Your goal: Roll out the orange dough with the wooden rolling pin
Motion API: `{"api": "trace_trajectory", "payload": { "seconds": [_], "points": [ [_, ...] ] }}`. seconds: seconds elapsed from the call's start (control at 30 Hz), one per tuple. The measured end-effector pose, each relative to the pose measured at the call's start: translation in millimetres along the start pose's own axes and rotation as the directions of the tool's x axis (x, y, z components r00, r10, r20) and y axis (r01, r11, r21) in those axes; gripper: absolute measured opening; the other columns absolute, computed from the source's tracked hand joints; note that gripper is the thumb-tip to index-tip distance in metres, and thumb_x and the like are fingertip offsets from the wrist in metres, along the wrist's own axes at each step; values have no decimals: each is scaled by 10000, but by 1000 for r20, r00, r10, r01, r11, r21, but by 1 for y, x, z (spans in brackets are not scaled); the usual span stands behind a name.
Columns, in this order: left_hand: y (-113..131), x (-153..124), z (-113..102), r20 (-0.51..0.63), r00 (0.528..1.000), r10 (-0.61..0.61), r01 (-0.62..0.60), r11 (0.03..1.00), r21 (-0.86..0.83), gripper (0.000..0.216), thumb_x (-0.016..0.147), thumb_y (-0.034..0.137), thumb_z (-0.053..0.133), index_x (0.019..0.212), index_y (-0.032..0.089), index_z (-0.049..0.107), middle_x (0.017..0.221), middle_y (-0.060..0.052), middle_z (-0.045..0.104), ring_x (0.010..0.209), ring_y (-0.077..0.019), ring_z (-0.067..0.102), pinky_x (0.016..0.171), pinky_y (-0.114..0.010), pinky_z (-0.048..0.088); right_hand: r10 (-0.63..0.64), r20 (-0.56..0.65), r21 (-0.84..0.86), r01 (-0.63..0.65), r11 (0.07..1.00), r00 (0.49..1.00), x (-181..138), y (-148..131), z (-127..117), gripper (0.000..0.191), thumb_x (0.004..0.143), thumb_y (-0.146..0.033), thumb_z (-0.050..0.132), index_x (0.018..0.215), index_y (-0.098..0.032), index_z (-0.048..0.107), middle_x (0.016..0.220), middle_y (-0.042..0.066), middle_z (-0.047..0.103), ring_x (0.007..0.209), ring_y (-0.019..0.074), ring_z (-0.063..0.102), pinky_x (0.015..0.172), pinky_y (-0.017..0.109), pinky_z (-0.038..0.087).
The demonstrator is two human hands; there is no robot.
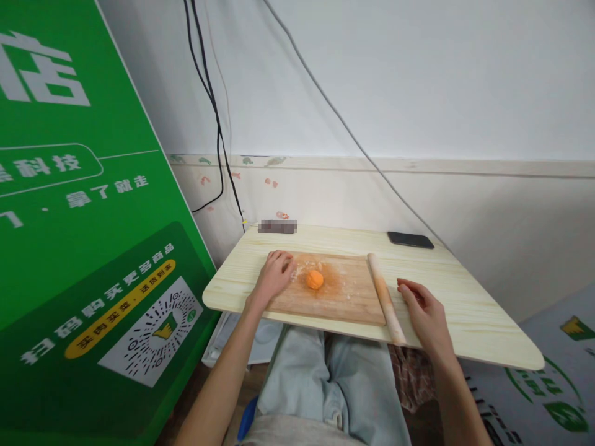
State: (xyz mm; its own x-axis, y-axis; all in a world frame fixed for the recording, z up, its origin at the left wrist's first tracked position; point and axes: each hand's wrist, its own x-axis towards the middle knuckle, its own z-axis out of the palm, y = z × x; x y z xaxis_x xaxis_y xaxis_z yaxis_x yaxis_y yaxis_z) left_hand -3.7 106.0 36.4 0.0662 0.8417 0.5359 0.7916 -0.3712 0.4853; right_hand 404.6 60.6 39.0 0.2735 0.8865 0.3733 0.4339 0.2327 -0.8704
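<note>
An orange ball of dough (315, 280) sits near the middle of a wooden cutting board (344, 310), with white flour and orange smears around it. My left hand (276, 274) rests at the board's left side, fingers loosely bent and nothing seen in them; it is apart from the dough. Along the board's right edge lies a wooden rolling pin (385, 297), stained orange in its middle. To the right of the pin, my right hand (424, 310) is at the table, fingers loosely curled with a gap at the thumb, holding nothing visible. It does not touch the pin.
The pale wood-grain table (483, 328) stands against a white wall. A black phone (411, 240) lies at its back right, and a blurred dark object (277, 227) at the back left. Cables (217, 118) hang on the wall. A green sign panel (93, 248) stands left.
</note>
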Motion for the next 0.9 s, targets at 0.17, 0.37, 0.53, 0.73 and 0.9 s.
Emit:
{"api": "trace_trajectory", "payload": {
  "seconds": [0.17,0.37,0.53,0.73,0.9],
  "points": [
    [0,0,0,3,1000,3,-3,1000,7,115,1024,201,639,1075,212,742,1144,-93,748,1141,-281,646,1056,-435,528,34,5,11,-34,999,999,-1,-2,1,439,876,-626,711,1036,-227,799,1162,125,828,1105,320,756,1048,496,604],
    [-1,0,0,2,1000,-4,4,1000,-2,126,1022,200,634,1073,215,748,1141,-93,748,1139,-276,646,1068,-439,527,29,1,20,-29,999,1000,1,2,2,454,861,-648,725,1023,-232,807,1146,121,830,1095,321,756,1048,503,601],
    [-1,0,0,-4,1000,-5,4,1000,-13,124,1015,195,644,1080,218,746,1149,-92,750,1149,-275,648,1067,-439,533,18,-4,10,-18,1000,1000,1,4,2,458,866,-653,722,1024,-232,810,1140,121,832,1090,323,760,1037,499,607],
    [-2,0,2,-8,1000,4,-4,1000,-19,127,1022,204,634,1071,221,750,1145,-92,750,1156,-278,657,1073,-445,538,32,6,18,-32,999,999,0,0,0,446,855,-645,727,1006,-233,806,1148,128,831,1112,335,759,1060,505,599],
    [-2,0,2,-8,1000,11,-12,1000,-20,118,1027,214,632,1046,217,749,1142,-92,753,1164,-281,656,1072,-445,537,33,12,20,-34,999,999,0,0,1,437,852,-641,727,1002,-237,801,1147,126,832,1104,337,760,1056,510,597]
  ]
}}
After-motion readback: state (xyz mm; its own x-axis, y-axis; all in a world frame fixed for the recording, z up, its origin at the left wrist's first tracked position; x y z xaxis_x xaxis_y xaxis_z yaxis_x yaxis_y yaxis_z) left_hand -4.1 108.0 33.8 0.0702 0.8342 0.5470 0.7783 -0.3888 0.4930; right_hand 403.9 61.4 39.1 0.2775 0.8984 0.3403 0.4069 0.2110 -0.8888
